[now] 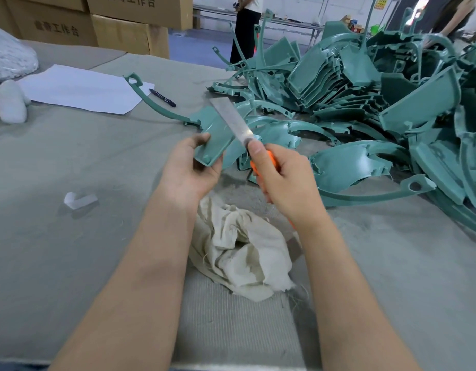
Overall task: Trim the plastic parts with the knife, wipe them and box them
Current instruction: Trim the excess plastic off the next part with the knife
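Grey cloth-covered table (71, 263); cream rag (242, 250) crumpled between the forearms. Farther out: white paper sheet (81, 89), pen (162, 98), heap of teal parts (378, 89) at right. Cardboard boxes (124, 30) behind.

Left hand (188, 170), palm up, pinches a teal plastic part (212, 135) by its near end, above the table. Right hand (282, 175) fisted round the orange-handled knife (231, 116), blade angled up-left across the part.

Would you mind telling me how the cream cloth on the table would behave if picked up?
The cloth would probably hang limp, since it lies crumpled in soft folds. It looks thin, so likely light. Its frayed edge might snag or shed threads.
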